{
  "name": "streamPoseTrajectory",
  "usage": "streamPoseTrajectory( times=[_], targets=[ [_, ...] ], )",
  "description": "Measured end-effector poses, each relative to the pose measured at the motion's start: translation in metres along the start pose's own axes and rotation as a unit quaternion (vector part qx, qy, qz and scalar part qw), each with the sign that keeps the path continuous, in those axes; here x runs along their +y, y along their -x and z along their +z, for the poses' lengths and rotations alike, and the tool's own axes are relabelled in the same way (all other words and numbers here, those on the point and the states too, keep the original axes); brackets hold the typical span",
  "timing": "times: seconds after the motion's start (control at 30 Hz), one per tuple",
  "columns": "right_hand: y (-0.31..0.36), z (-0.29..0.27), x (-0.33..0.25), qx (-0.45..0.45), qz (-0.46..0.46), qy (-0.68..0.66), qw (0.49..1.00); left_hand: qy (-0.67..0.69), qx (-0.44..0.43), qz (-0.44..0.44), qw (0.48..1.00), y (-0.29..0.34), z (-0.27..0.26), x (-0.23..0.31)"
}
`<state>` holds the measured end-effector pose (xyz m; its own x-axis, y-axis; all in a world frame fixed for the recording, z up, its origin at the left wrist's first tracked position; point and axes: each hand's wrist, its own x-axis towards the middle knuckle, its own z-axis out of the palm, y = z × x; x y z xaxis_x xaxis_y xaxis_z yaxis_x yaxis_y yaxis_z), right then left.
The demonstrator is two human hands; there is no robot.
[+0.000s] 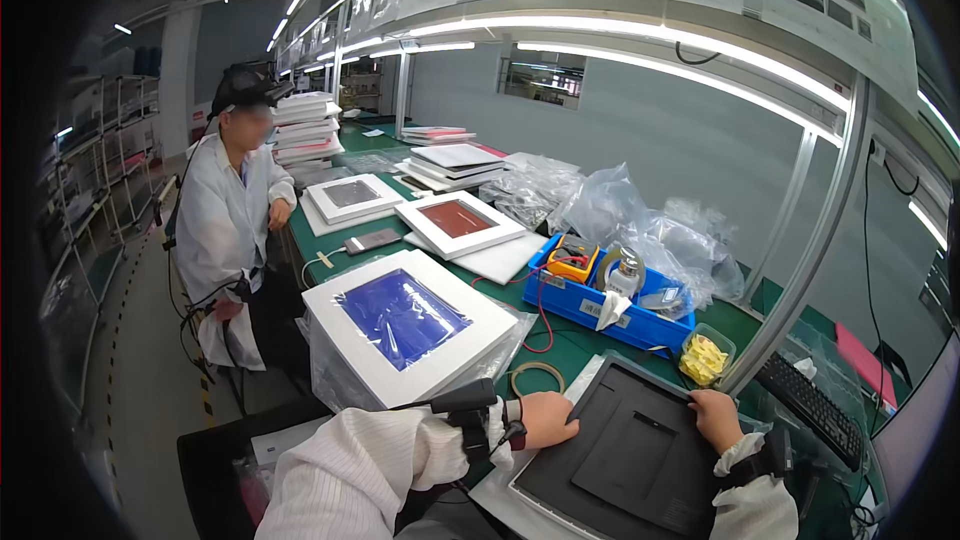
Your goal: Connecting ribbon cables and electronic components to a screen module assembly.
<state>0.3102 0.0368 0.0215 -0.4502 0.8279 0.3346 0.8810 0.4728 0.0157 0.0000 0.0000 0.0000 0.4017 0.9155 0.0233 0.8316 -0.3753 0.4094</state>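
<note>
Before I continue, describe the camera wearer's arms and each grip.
The left sleeve, loose, whitish and finely striped, bears a bulky black device with a dark wristband beyond it. The right sleeve, also loose and whitish, bears another black device. The left grip and right grip are ungloved.

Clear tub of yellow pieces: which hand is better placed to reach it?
Probably the right hand, on the side of the black panel nearer the clear tub; the left hand is farther, at the opposite side.
</note>
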Motion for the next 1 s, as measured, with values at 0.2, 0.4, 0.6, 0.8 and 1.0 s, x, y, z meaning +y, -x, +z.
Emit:
streamPoseTrajectory(
  times=[0.2, 0.4, 0.6, 0.8, 1.0],
  targets=[
    [-0.001, -0.023, -0.010, 0.130, 0.023, -0.125, 0.983, 0.269, 0.120, 0.045, 0.955, 0.007, -0.024, 0.008],
    [0.042, -0.087, -0.084, 0.126, 0.030, -0.343, 0.930, 0.638, -0.024, 0.053, 0.768, 0.024, -0.053, 0.035],
    [0.130, -0.118, -0.174, 0.092, -0.005, -0.035, 0.995, 0.729, -0.092, 0.042, 0.677, 0.025, -0.060, 0.075],
    [0.148, -0.119, -0.153, 0.241, 0.055, -0.004, 0.969, 0.636, -0.083, 0.113, 0.759, 0.031, -0.058, 0.090],
    [0.207, -0.112, -0.051, 0.384, 0.353, -0.171, 0.836, -0.043, 0.142, 0.095, 0.984, 0.036, -0.001, 0.020]
  ],
)
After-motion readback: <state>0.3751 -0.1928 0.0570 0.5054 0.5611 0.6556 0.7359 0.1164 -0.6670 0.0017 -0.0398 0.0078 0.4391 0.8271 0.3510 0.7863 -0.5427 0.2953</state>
